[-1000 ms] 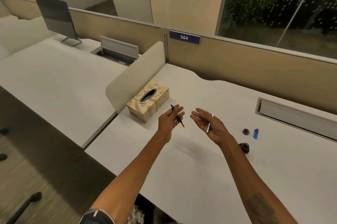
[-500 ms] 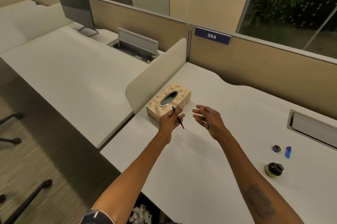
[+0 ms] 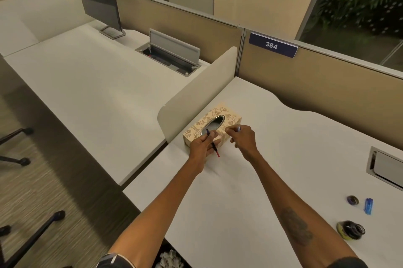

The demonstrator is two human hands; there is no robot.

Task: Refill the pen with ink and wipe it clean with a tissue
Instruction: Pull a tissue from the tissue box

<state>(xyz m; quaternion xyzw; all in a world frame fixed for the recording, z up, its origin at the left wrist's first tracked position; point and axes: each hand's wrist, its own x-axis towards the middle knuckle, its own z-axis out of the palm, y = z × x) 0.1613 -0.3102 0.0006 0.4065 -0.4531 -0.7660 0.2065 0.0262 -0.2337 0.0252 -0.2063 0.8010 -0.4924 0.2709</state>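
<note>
Near right on the counter (image 3: pixel 239 198): open dark ink bottle (image 3: pixel 350 229), yellow-labelled; just beyond, a round cap (image 3: pixel 352 199) and a blue piece (image 3: pixel 368 206). Farther in, both forearms stretched forward. Pinched in the left hand (image 3: pixel 201 146): slim dark pen part (image 3: pixel 213 144), red at its near end, tilted. Curled in the right hand (image 3: pixel 242 139): a bluish piece, only its tip showing. Just beyond both hands: patterned tissue box (image 3: pixel 229 115), oval slot up.

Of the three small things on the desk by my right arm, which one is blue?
The small blue piece, farthest right. The round cap beside it is dark, and the ink bottle nearer you is black with a yellow label.
</note>
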